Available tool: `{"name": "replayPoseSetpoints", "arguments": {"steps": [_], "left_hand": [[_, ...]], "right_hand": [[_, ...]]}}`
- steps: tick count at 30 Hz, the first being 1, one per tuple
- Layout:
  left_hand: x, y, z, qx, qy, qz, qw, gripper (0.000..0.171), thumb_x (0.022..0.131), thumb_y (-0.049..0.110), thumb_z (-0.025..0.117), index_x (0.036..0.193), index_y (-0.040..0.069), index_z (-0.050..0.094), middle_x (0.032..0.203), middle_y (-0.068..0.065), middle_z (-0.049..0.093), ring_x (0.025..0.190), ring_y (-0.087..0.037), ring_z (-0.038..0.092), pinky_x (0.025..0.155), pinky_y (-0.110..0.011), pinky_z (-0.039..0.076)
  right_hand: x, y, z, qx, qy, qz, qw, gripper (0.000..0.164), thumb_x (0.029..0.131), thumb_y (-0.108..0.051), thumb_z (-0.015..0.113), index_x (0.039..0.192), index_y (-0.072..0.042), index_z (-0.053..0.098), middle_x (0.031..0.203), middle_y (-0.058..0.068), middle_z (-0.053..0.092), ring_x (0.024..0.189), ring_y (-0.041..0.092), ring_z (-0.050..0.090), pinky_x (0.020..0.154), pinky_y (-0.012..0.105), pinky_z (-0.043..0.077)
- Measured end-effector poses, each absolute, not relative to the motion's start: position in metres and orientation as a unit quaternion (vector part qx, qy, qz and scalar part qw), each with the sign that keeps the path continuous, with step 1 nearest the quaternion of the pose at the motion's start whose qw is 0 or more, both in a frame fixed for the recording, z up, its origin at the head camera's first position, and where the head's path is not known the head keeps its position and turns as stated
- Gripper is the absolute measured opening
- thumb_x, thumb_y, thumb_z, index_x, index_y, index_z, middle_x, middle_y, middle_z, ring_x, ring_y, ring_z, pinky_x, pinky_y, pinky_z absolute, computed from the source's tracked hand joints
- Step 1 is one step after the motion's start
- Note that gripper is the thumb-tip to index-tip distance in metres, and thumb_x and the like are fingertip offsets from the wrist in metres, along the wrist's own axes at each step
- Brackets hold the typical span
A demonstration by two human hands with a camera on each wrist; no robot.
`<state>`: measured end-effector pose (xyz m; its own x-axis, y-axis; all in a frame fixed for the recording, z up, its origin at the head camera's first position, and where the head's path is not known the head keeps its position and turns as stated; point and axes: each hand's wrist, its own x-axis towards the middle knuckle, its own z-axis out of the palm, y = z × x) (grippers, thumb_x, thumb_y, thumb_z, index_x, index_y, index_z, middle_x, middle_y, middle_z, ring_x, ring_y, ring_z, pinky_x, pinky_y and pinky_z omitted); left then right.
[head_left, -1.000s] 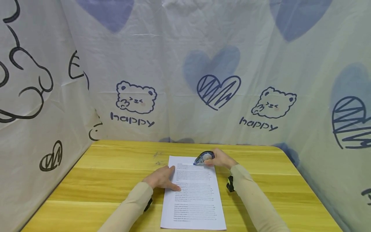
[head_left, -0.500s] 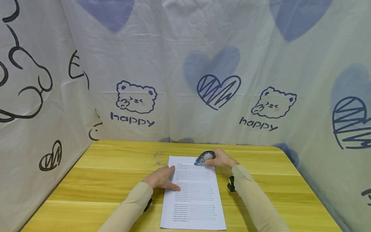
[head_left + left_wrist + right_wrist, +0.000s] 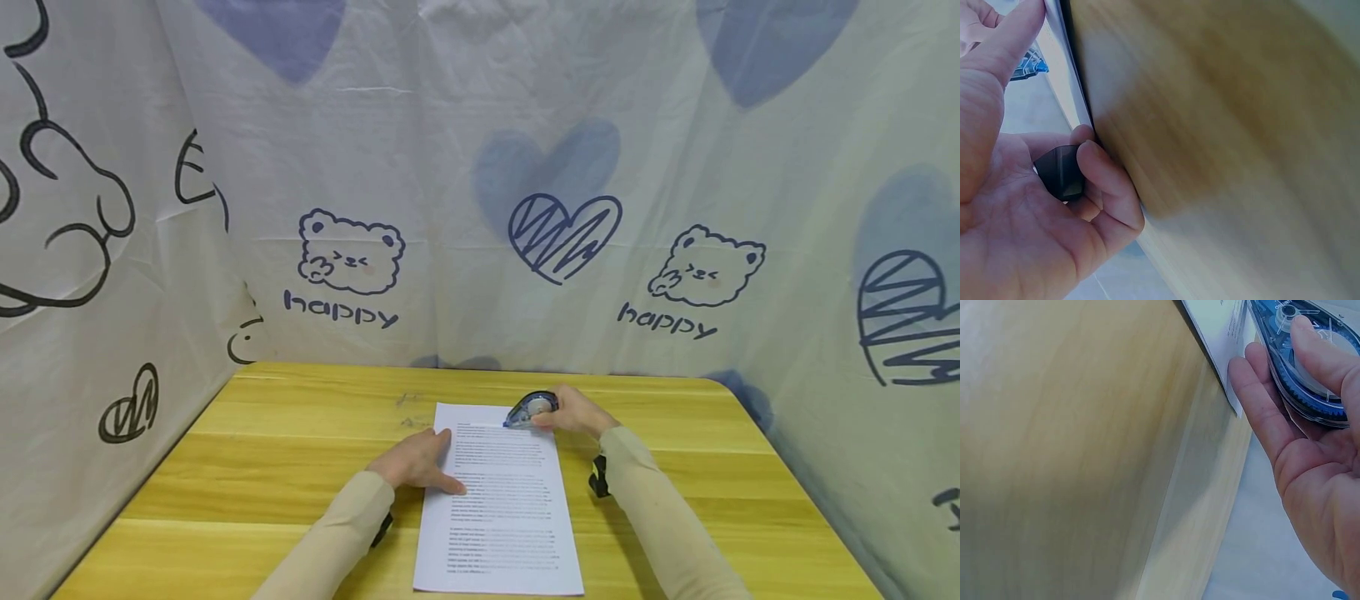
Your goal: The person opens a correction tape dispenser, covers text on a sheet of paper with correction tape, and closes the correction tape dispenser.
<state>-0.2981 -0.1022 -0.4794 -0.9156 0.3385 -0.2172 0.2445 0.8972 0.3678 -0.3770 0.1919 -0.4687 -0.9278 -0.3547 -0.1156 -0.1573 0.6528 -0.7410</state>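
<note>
Clock positions are taken from the centre of the white rectangular sheet of printed paper (image 3: 513, 504), 12 o'clock being its far edge. Between 9 and 10 o'clock, the left hand (image 3: 412, 462) rests thumb and forefinger, spread apart, on the sheet; its other fingers are curled around a small black wedge-shaped piece (image 3: 1061, 172), apparently plastic. Even pressure here should keep the paper from creeping. At 12 o'clock, the clear blue-and-black teardrop-shaped correction-tape dispenser (image 3: 530, 410) points its tip at the upper printed lines, where it appears to meet the paper. Good practice would be constant tilt and a straight, steady pull along one line. At 1 o'clock, the right hand (image 3: 573, 412) clamps the dispenser, thumb on its near face, fingers behind.

Margins: toward 9 o'clock, the yellow wood-grained table (image 3: 262, 483) extends broadly past the left forearm. Toward 12, only a narrow strip separates the sheet from the white printed cloth hanging (image 3: 457, 292). Toward 3, wood again gives sideways room, crossed by the right forearm; the near table edge is out of view.
</note>
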Motion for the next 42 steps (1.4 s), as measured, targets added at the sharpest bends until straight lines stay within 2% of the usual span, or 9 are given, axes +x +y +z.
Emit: {"name": "replayPoseSetpoints", "arguments": {"steps": [3,11,21,29,37,42], "left_hand": [[-0.298,-0.102,-0.479,0.149,0.964,0.171,0.141,0.106,0.071,0.053,0.084,0.150,0.001,0.036,0.150,-0.022,0.043,0.138,-0.037,0.043,0.114,-0.050,0.036],[-0.297,-0.103,-0.480,0.152,0.964,0.168,0.137,0.107,0.070,0.055,0.083,0.149,0.001,0.036,0.148,-0.024,0.044,0.137,-0.038,0.044,0.114,-0.050,0.037],[-0.297,-0.105,-0.480,0.156,0.965,0.163,0.136,0.107,0.071,0.055,0.083,0.150,0.001,0.036,0.147,-0.024,0.045,0.136,-0.038,0.045,0.113,-0.050,0.038],[-0.297,-0.104,-0.479,0.160,0.963,0.167,0.136,0.105,0.071,0.055,0.083,0.149,0.001,0.037,0.148,-0.023,0.045,0.136,-0.037,0.045,0.113,-0.050,0.039],[-0.297,-0.104,-0.480,0.158,0.964,0.165,0.138,0.106,0.071,0.055,0.082,0.150,0.002,0.036,0.148,-0.023,0.045,0.137,-0.037,0.044,0.113,-0.049,0.038],[-0.297,-0.104,-0.480,0.158,0.964,0.166,0.138,0.106,0.071,0.055,0.083,0.150,0.001,0.036,0.149,-0.023,0.044,0.137,-0.037,0.044,0.113,-0.050,0.038]], "right_hand": [[-0.377,0.192,-0.469,-0.143,0.899,-0.394,0.127,0.013,0.088,-0.016,0.074,0.088,-0.005,0.068,0.066,0.001,0.058,0.055,0.011,0.041,0.053,0.023,0.034],[-0.379,0.195,-0.470,-0.153,0.897,-0.393,0.128,0.013,0.088,-0.015,0.074,0.086,-0.004,0.068,0.060,-0.002,0.051,0.050,0.010,0.032,0.049,0.023,0.030],[-0.380,0.199,-0.471,-0.146,0.903,-0.384,0.126,0.016,0.087,-0.020,0.075,0.083,-0.006,0.067,0.057,-0.003,0.044,0.050,0.011,0.033,0.048,0.023,0.029],[-0.380,0.202,-0.471,-0.141,0.898,-0.396,0.132,0.016,0.088,-0.018,0.075,0.092,-0.004,0.071,0.070,0.003,0.063,0.056,0.011,0.043,0.054,0.022,0.035],[-0.379,0.205,-0.471,-0.134,0.898,-0.396,0.136,0.015,0.088,-0.019,0.074,0.090,-0.005,0.070,0.065,0.000,0.057,0.054,0.011,0.038,0.051,0.023,0.031],[-0.379,0.206,-0.470,-0.130,0.897,-0.399,0.141,0.016,0.088,-0.018,0.074,0.094,-0.004,0.071,0.072,0.004,0.065,0.056,0.011,0.042,0.052,0.023,0.033]]}}
